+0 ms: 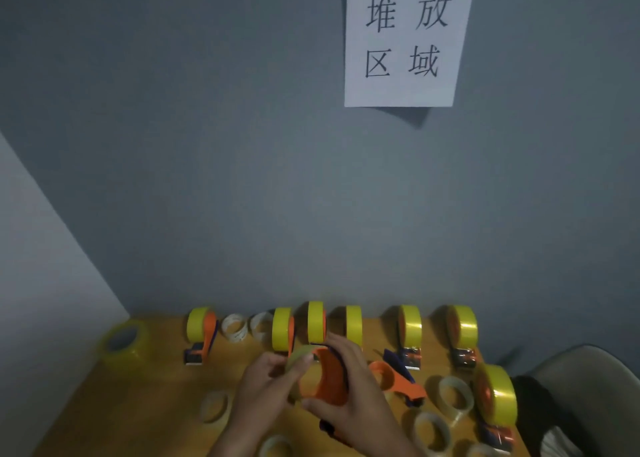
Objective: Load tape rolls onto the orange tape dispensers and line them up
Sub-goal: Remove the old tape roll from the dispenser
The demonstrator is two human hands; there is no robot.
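**Orange dispenser mid-load, roll not yet seated**

Orange plastic filled the middle of the view: the right hand (pixel 349 384) was curled round a dispenser (pixel 329 377), thumb under it and fingers over its back, holding it above the wooden table (pixel 166 387). The left hand (pixel 266 384) pinched a yellowish tape roll (pixel 300 356) against the dispenser's hub side, fingertips on the roll's rim. Whether the roll was fully on the hub could not be told; the hands hid the join.

Behind them, six loaded dispensers (pixel 282 328) stood in a row against the grey wall, with two empty cores between the first and second. An unloaded dispenser (pixel 394 378) lay on its side just right of the hands, and loose clear rolls (pixel 453 397) lay scattered near the front.

The likely fault was a crooked push: a tilted roll would probably jam on the hub. A slip could also drop the roll among the loose ones, or knock the nearest standing dispensers out of line.
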